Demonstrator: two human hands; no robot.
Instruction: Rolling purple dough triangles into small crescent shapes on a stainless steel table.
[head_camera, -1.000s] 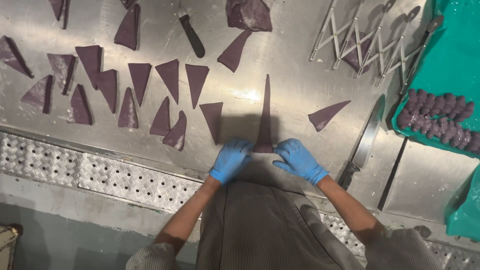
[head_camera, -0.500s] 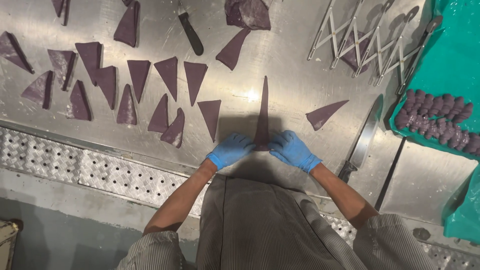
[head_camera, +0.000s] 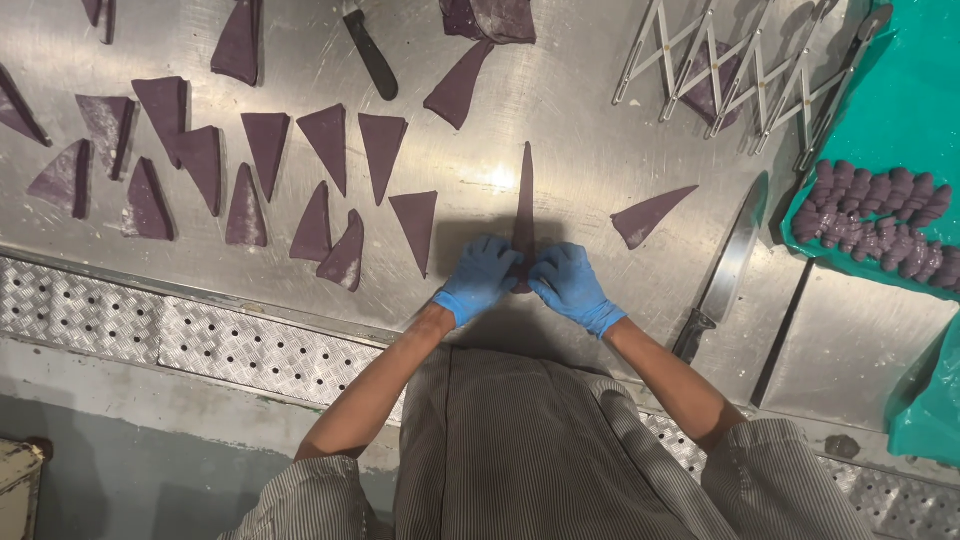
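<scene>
Your left hand (head_camera: 480, 277) and right hand (head_camera: 570, 284) pinch the near, wide end of the long dough strip (head_camera: 524, 205), fingers curled on it. Uneven pressure could tear its thin far tip or skew it toward the triangle (head_camera: 417, 225) just left.

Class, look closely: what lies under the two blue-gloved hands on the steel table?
The wide end of a long purple dough triangle lies under the left hand and right hand. Its covered base edge cannot be seen.
</scene>
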